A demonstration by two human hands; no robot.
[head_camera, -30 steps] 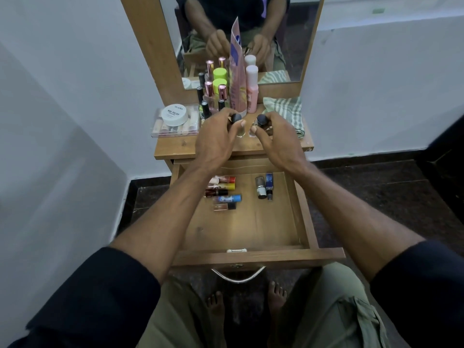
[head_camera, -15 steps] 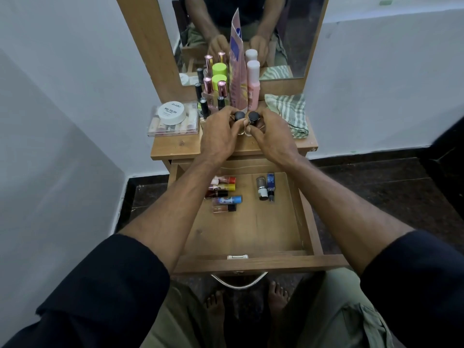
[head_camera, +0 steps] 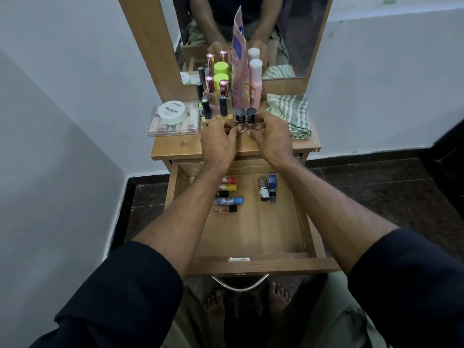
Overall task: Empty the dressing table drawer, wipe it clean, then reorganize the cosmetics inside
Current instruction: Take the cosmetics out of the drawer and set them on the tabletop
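The wooden drawer (head_camera: 253, 262) stands pulled out below the dressing table top (head_camera: 175, 149). Several small lip balms and tubes (head_camera: 227, 194) lie in a column at its back left, and two small bottles (head_camera: 267, 188) lie at its back right. Above the tabletop, my left hand (head_camera: 217, 140) grips a clear bottle with a black cap (head_camera: 239, 116). My right hand (head_camera: 272, 136) grips a matching black-capped bottle (head_camera: 251, 115). The two bottles touch side by side, upright.
Behind my hands stand several nail polishes, green-capped jars (head_camera: 221, 71), a tall pink tube (head_camera: 239, 64) and a pink bottle (head_camera: 255, 81) against the mirror. A clear box with a white nail polish jar (head_camera: 173, 113) sits left. A striped green cloth (head_camera: 291, 114) lies right.
My two hands have drawn together over the tabletop, so the two black-capped bottles, held apart a second ago, are now side by side and touching.
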